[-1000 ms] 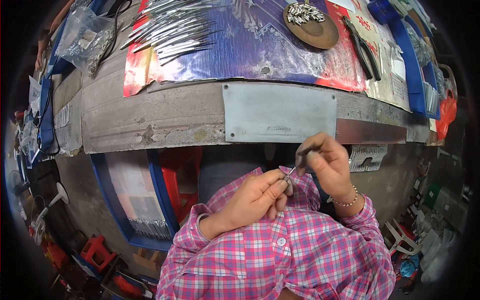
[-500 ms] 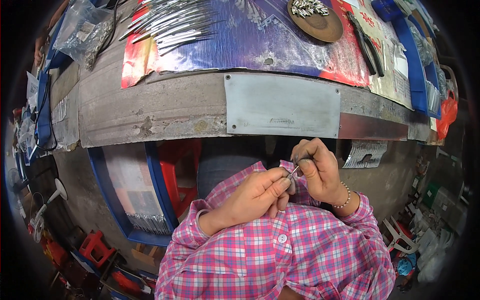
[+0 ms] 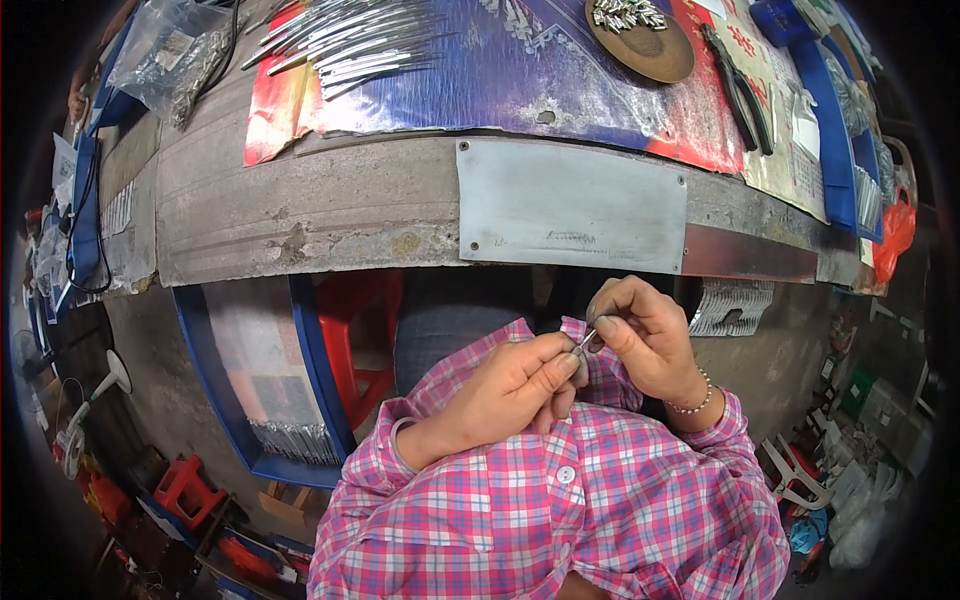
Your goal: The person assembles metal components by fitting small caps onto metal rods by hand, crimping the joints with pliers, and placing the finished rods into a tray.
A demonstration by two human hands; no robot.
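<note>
In front of the bench edge, above my lap, both hands meet around a small thin metal piece (image 3: 587, 340). My left hand (image 3: 515, 385) is closed, pinching its lower end between thumb and fingers. The thumb and forefinger of my right hand (image 3: 645, 335) pinch the other end, the remaining fingers curled. Most of the piece is hidden by the fingertips, so its exact kind does not show. On the bench lie a heap of long slender metal rods (image 3: 350, 45) and a round brown dish (image 3: 655, 55) with short metal pieces (image 3: 627, 14) in it.
Black-handled pliers (image 3: 738, 90) lie right of the dish. A pale metal plate (image 3: 572, 200) is fixed to the bench front. Below left stands a blue-sided tray (image 3: 325, 385) with metal parts, beside a red stool (image 3: 352, 340). Blue bins (image 3: 842, 140) line the right side.
Both hands stay pinched together at nearly the same place, with only slight finger movement. The whole view has shifted a little.
</note>
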